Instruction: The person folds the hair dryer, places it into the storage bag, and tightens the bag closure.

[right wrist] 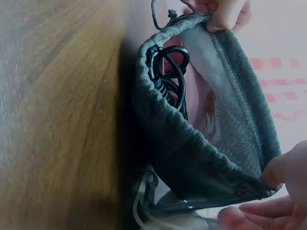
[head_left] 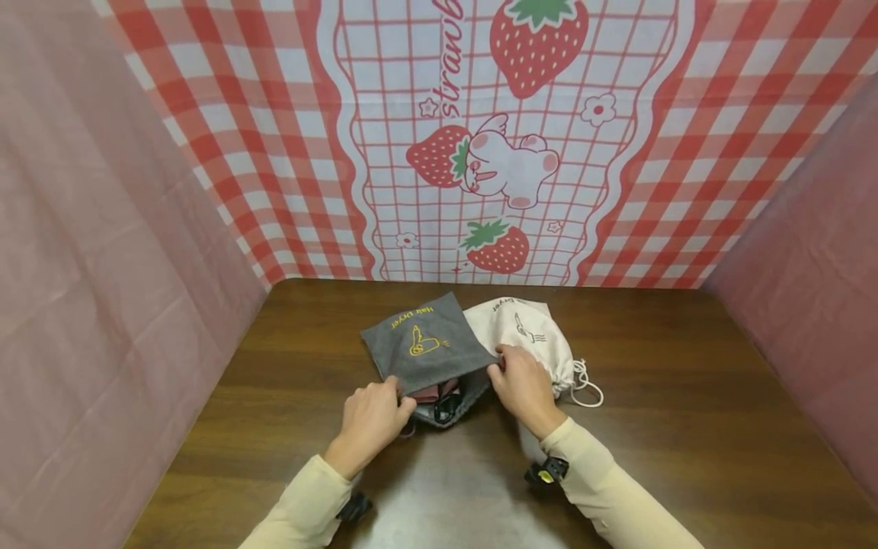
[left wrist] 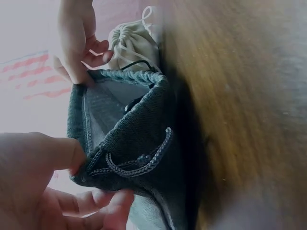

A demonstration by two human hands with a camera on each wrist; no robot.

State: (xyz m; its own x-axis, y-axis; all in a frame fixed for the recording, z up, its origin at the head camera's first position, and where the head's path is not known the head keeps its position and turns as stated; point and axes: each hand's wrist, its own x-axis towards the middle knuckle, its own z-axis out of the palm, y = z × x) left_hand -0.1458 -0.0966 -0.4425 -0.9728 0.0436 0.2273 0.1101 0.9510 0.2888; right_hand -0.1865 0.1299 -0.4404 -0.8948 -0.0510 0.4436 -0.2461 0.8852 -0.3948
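A grey drawstring bag (head_left: pixel 456 362) with yellow "Hair Dryer" print lies on the table, its mouth spread towards me. My left hand (head_left: pixel 370 419) pinches the left corner of the mouth, thumb over the rim in the left wrist view. At the opposite corner my right hand (head_left: pixel 524 385) grips the rim between thumb and fingers. Inside the bag the right wrist view shows a black coiled cord (right wrist: pixel 180 81) and a pink object (right wrist: pixel 194 98), mostly hidden. A grey drawcord loop (left wrist: pixel 139 165) hangs from the bag's left corner.
A white drawstring bag (head_left: pixel 542 335) with a dark dryer print lies behind and right of the grey one, its white cord (head_left: pixel 590 389) trailing on the brown wooden table (head_left: pixel 686 412). A strawberry-patterned cloth (head_left: pixel 473 236) stands at the back; pink cloth walls (head_left: pixel 123 267) flank both sides.
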